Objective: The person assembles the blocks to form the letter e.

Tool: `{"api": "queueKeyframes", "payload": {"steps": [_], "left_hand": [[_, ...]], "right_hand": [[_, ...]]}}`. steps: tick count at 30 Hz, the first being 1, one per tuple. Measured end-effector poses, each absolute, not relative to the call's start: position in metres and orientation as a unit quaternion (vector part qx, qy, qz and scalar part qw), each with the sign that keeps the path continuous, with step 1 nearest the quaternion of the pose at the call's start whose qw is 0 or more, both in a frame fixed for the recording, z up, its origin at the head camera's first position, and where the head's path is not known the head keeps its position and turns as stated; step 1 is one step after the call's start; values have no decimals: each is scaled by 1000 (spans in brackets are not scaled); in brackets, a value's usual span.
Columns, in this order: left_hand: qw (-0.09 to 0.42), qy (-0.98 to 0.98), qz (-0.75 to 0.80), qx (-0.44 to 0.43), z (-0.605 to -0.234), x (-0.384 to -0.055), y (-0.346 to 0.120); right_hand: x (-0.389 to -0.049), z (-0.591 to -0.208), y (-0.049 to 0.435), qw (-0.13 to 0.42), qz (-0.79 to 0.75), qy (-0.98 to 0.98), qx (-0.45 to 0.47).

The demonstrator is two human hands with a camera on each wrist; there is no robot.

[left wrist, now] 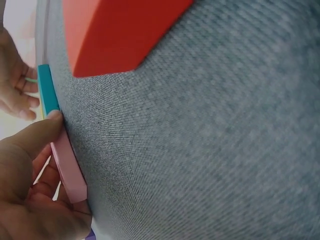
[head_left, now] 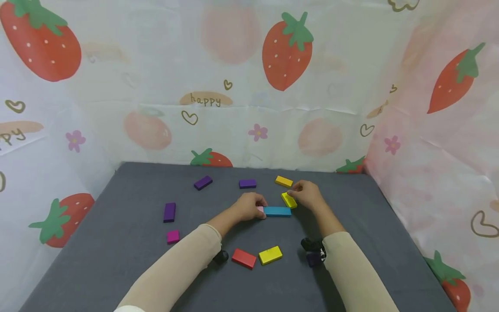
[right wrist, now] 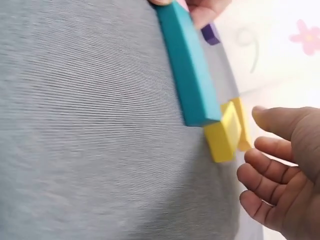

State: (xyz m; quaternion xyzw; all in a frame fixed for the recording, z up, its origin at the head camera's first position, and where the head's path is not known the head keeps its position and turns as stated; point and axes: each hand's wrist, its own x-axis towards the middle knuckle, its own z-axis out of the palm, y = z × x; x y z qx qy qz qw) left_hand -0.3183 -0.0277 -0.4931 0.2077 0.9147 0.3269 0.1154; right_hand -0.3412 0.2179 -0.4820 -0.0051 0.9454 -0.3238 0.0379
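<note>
With thumb on one side and fingers on the other, my left hand (head_left: 248, 207) pinches a pink block (left wrist: 69, 167) lying on the grey cloth. The pink block lies in line with a blue block (head_left: 277, 212), end to end; my thumb covers their joint in the left wrist view. Near the blue block's far end lies a yellow block (head_left: 289, 200), set at an angle. My right hand (right wrist: 280, 170) hovers beside it, fingers loosely bent and nothing between them. An orange-yellow block (head_left: 283, 181) lies just behind.
Purple blocks (head_left: 203, 183) are spread along the back and left of the grey table (head_left: 128, 225). A magenta block (head_left: 173, 236) lies at the left. Nearer me are a red block (head_left: 244, 258), another yellow block (head_left: 270, 255) and a dark block (head_left: 313, 259) partly under my right wrist.
</note>
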Motion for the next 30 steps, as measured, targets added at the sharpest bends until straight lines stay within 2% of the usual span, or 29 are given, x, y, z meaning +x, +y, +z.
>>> {"api": "queueKeyframes", "payload": {"steps": [12, 21, 30], "left_hand": [[116, 913, 326, 214, -496, -320, -29], [115, 912, 327, 217, -496, -321, -30], [113, 911, 328, 220, -494, -318, -30]], "right_hand": [[-374, -468, 215, 14, -327, 943, -55], [-388, -475, 206, 35, -322, 942, -92], [-395, -489, 197, 42, -305, 948, -85]]}}
